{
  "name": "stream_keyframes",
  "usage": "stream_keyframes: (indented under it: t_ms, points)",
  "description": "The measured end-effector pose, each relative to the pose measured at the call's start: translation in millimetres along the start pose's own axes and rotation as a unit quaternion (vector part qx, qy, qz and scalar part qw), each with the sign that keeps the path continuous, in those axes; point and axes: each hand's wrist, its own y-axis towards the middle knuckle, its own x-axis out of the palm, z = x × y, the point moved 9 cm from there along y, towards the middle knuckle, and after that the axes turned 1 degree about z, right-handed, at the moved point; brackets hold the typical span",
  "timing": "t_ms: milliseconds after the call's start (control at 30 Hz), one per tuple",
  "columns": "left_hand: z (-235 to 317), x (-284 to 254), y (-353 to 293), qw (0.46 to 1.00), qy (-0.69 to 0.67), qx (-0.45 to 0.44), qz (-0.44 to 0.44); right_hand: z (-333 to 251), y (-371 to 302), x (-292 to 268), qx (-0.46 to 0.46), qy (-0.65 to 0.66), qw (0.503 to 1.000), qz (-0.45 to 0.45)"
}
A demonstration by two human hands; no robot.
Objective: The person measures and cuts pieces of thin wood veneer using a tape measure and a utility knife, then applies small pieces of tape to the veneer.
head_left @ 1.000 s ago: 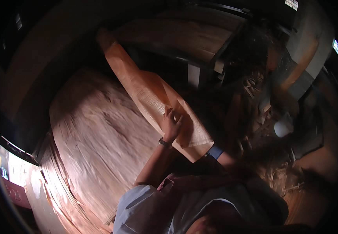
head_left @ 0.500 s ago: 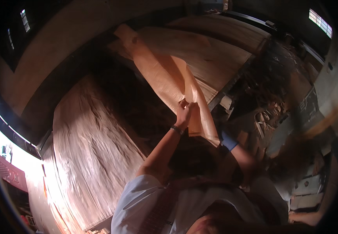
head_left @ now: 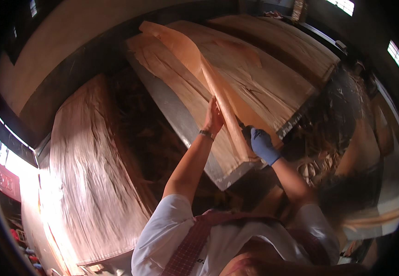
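Dark aisle (head_left: 137, 112), table edge (head_left: 173, 110), hands (head_left: 214, 118) at sheet (head_left: 225, 103)

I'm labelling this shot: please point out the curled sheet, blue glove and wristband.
Curled sheet (head_left: 227, 112): head view, its pale rolled edge.
Blue glove (head_left: 263, 146): head view, the glove's back.
Wristband (head_left: 207, 134): head view, the band's middle.

a white short-sleeved shirt (head_left: 165, 223) with dark red checked cloth (head_left: 192, 240) over it, a dark band (head_left: 206, 134) around the left wrist, a blue glove (head_left: 265, 148) on the right hand (head_left: 260, 141).
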Motion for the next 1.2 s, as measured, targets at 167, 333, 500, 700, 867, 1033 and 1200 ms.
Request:
stream_keyframes:
  t_ms: [167,333,500,700,867,1033,1200]
  points:
    - [-16,-69,57,0.997,-0.068,0.025,-0.007,30,43,83,-0.024,0.01,0.998,-0.06]
    - [-22,-177,62,0.979,-0.004,0.064,0.193,27,61,148,0.022,0.078,0.989,-0.125]
    - [-39,-194,38,0.977,0.011,0.004,0.213,45,36,202,0.049,0.17,0.974,-0.14]
    - [-24,-206,-23,0.915,0.142,0.059,0.373,68,21,252,0.051,0.189,0.97,-0.146]
    - [-27,-215,-83,0.863,0.133,0.093,0.478,90,29,252,0.115,0.276,0.943,-0.146]
    - [-34,-225,-104,0.846,0.133,0.085,0.509,84,31,245,0.155,0.29,0.918,-0.222]
    - [-42,-240,-95,0.841,0.187,0.039,0.507,81,31,230,0.141,0.289,0.931,-0.171]
